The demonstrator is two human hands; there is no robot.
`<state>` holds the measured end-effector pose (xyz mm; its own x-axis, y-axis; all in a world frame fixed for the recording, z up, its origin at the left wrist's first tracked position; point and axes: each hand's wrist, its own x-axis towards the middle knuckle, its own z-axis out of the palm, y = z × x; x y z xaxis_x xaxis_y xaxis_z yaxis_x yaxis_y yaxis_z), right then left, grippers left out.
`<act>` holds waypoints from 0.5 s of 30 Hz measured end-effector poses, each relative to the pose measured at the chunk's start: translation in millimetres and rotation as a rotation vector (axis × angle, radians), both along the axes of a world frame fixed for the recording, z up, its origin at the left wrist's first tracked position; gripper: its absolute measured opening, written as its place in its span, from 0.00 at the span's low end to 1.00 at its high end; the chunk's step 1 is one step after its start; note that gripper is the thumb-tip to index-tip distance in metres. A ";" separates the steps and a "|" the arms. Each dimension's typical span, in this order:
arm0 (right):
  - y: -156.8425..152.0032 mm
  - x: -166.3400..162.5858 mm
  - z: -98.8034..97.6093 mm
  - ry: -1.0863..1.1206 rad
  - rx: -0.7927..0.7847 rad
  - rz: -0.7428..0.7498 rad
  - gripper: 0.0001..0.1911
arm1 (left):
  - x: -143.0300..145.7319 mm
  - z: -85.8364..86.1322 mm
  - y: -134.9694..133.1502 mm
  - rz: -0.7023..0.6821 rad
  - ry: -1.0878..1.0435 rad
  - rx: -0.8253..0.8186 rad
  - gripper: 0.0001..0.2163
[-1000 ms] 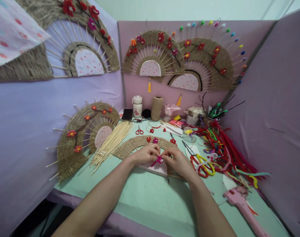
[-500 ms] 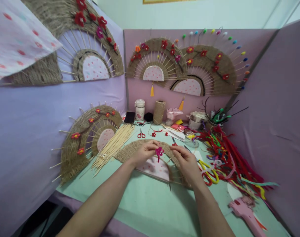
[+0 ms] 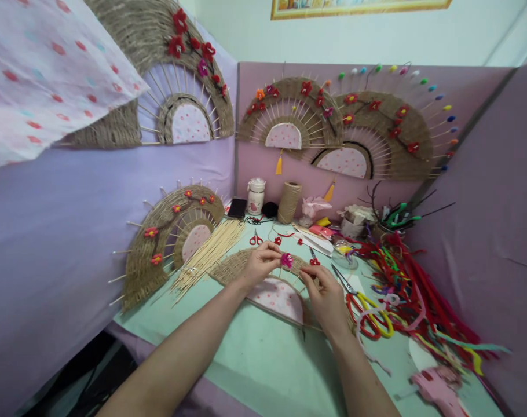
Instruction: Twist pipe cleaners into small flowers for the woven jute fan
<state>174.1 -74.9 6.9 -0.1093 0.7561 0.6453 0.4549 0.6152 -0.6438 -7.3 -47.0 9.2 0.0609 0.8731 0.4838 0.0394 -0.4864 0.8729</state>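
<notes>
A magenta pipe-cleaner flower (image 3: 286,260) is pinched between the thumb and fingers of my left hand (image 3: 260,267). Just right of it, my right hand (image 3: 328,296) has its fingertips pressed together; whatever they hold, if anything, is too small to make out. Below both hands lies a twine-woven fan (image 3: 231,267) with thin sticks and a pink dotted half-circle (image 3: 277,298) at its centre. My hands and forearms cover parts of the fan. Small red-handled scissors (image 3: 314,260) lie just beyond my right hand.
Yellow-handled scissors (image 3: 373,311), pipe cleaners (image 3: 415,289) and a pink glue gun (image 3: 437,389) lie on the right. Bamboo sticks (image 3: 209,255) and a finished fan (image 3: 142,278) are at left. A twine spool (image 3: 289,202) and white bottle (image 3: 255,197) stand behind.
The view has shifted, so things appear further right. The magenta flower has turned in my left fingers, and its downward stem no longer shows. Both hands stay pinched close together.
</notes>
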 end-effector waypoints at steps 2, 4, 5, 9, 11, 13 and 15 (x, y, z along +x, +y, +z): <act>-1.9 -3.5 -1.3 -0.030 0.070 -0.012 0.07 | 2.5 -3.0 0.7 0.023 -0.026 -0.002 0.05; -3.0 -6.4 -3.4 -0.054 0.134 -0.026 0.06 | 6.4 -5.8 -0.2 0.034 -0.047 -0.002 0.05; -3.1 -7.5 -4.5 -0.062 0.167 -0.037 0.05 | 8.7 -7.2 -1.2 0.038 -0.048 0.002 0.05; -2.9 -9.7 -8.1 -0.096 0.233 -0.092 0.05 | 17.8 -11.3 -6.7 0.062 0.004 0.045 0.05; -3.0 -10.0 -9.0 -0.118 0.230 -0.114 0.05 | 21.0 -12.0 -9.0 0.078 0.022 0.071 0.04; -3.2 -10.2 -9.7 -0.137 0.225 -0.129 0.05 | 23.0 -11.8 -10.5 0.090 0.030 0.083 0.04; -3.2 -10.3 -10.2 -0.155 0.228 -0.136 0.05 | 24.2 -11.4 -11.3 0.095 0.032 0.084 0.04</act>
